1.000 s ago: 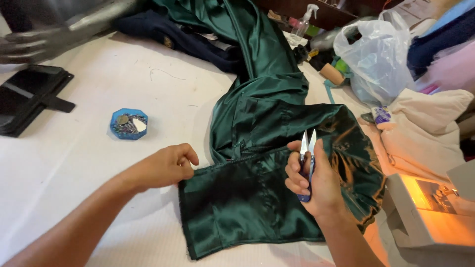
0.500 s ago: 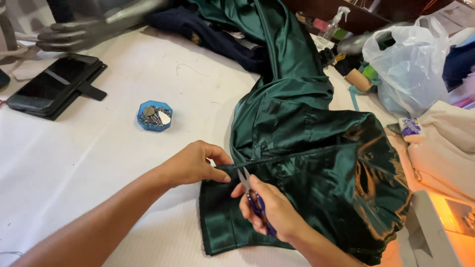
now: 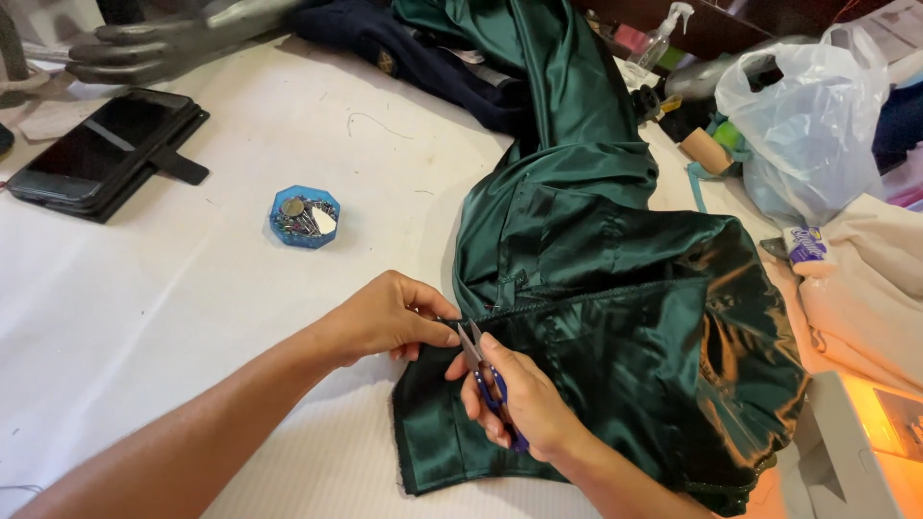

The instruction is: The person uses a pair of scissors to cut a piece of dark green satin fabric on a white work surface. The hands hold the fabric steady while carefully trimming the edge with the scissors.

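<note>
1. Worktop [image 3: 173,288]: white textured cloth cover, fills the left and centre of the view; a few loose threads lie on it.
2. Dark green satin garment [image 3: 615,317]: runs from the top centre down to the lower right, bunched, seam edge facing the hands.
3. Right edge clutter: clear plastic bag [image 3: 808,115], cream fabric [image 3: 865,279], lit sewing machine [image 3: 865,442] at the lower right corner.
4. Black phone wallet case [image 3: 106,154], upper left, lying open and flat.
5. Left hand [image 3: 380,317]: fingers pinched on the garment's seam edge.
6. Right hand [image 3: 524,404]: closed around thread snips [image 3: 471,344], blade tips at the seam, just beside the left fingertips.
7. Blue octagonal pin box [image 3: 304,216]: open, well apart from the garment.
</note>
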